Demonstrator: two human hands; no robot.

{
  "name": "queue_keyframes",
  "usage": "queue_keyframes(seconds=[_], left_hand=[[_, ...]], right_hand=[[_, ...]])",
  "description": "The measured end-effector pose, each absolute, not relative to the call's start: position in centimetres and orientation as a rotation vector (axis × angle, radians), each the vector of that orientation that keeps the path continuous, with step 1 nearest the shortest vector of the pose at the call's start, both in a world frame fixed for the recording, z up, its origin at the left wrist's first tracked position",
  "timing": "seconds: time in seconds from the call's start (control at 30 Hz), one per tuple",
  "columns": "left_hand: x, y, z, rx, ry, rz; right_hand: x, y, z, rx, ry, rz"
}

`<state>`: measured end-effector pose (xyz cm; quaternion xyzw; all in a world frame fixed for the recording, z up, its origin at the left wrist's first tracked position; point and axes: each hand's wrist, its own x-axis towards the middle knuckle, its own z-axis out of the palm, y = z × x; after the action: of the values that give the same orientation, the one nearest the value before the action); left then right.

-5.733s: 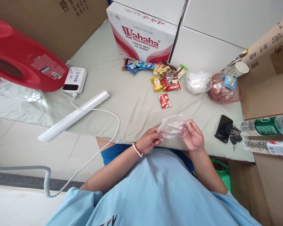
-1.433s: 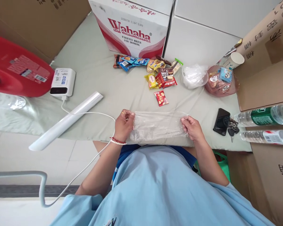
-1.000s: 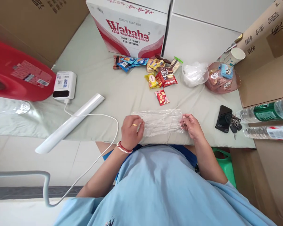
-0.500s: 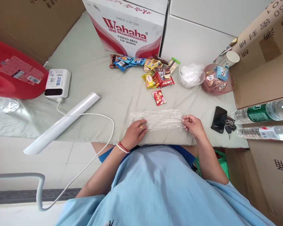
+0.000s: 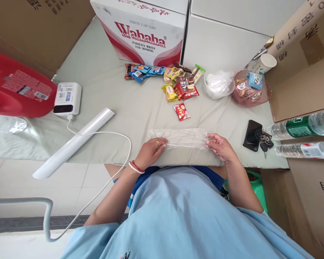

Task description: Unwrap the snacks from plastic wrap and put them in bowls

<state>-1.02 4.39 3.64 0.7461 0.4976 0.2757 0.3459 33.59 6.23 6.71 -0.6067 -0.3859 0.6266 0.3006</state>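
A crinkled, see-through plastic bag (image 5: pixel 185 138) lies stretched out flat on the cloth-covered table, close to its front edge. At its left end my left hand (image 5: pixel 152 150) is closed, thumb and fingers pinching the film. My right hand (image 5: pixel 220 146) grips the opposite end between thumb and fingertips. Just beyond the bag rests a small red snack packet (image 5: pixel 181 111). Behind that is a loose pile of wrapped snacks, with a yellow packet (image 5: pixel 169 92), a red-brown cocoa packet (image 5: pixel 188 87) and blue packets (image 5: pixel 143 73).
A white bowl (image 5: pixel 218 84) of clear plastic and a pink bowl (image 5: pixel 236 99) of snacks stand back right. On the right are a phone (image 5: pixel 252 135), keys (image 5: pixel 266 140) and water bottles (image 5: pixel 299 127). A power bank (image 5: pixel 68 99), its cable and a white tube (image 5: pixel 75 142) lie left.
My right hand has shifted slightly left along the bag's end, and the film looks smoother. My left hand stays at the other end. The view has tilted a little.
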Motion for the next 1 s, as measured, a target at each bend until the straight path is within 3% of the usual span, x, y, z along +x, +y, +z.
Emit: queue_keyframes(seconds=[0.57,0.8,1.0], left_hand=[[-1.9,3.9,3.5,1.952,1.373,0.766],[0.2,2.5,5.2,2.111,1.639,1.182],[5.3,0.8,5.6,2.406,1.175,1.193]], right_hand=[[33.9,5.5,7.4,-1.553,-0.987,1.839],[32.2,5.4,8.9,-1.452,-0.928,1.927],[29.4,5.1,10.3,-1.365,-0.864,1.966]])
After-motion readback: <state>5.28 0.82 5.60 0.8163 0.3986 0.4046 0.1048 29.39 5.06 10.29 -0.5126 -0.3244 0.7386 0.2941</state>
